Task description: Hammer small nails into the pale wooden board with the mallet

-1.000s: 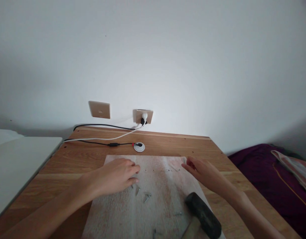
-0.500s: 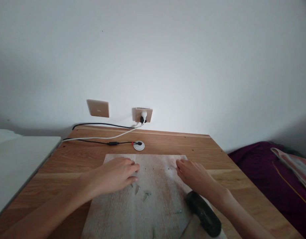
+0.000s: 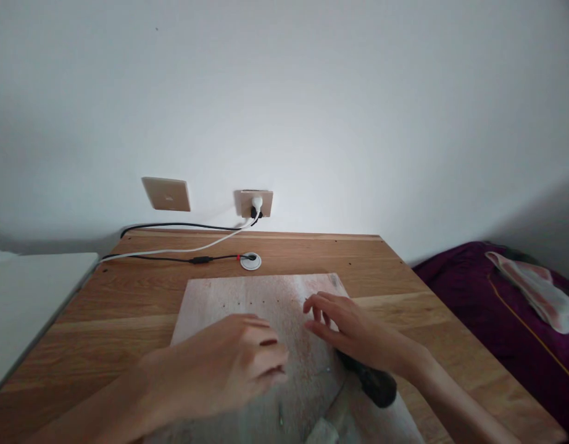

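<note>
One board [image 3: 299, 365] beneath both hands [image 3: 238, 364]

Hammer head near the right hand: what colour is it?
Black; the hammer head shows best in the head camera view, partly hidden by the right hand.

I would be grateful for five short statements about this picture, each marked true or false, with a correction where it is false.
1. The right hand hides part of the black-headed hammer. True.
2. The left hand grips the hammer by its handle. False: it is over the pale board, apart from the hammer.
3. A white cable runs across the wooden desk. True.
4. The plug is in the left wall plate. False: the white plug is in the right wall plate.
5. Small dark spots form a row on the board. True.
</note>
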`<action>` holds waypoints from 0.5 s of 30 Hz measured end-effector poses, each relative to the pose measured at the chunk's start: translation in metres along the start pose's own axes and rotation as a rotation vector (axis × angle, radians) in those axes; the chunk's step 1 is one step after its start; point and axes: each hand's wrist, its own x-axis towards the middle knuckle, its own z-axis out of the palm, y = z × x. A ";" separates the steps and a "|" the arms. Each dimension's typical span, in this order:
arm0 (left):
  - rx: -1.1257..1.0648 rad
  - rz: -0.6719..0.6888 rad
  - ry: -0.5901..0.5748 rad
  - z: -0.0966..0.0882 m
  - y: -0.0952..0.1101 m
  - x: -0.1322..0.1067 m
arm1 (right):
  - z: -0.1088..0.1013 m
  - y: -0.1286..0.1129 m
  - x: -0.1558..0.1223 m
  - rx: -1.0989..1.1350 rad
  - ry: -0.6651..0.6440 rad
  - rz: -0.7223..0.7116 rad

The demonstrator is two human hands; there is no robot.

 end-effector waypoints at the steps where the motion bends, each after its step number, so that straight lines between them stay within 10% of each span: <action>1: -0.026 -0.035 0.039 -0.003 -0.006 -0.002 | 0.001 0.004 -0.004 0.014 0.043 0.013; 8: -0.097 -0.326 0.203 -0.009 -0.043 -0.035 | 0.031 0.044 -0.076 0.027 0.456 0.195; 15: 0.137 -0.647 0.401 0.014 -0.096 -0.097 | 0.130 0.092 -0.184 -0.262 0.723 0.274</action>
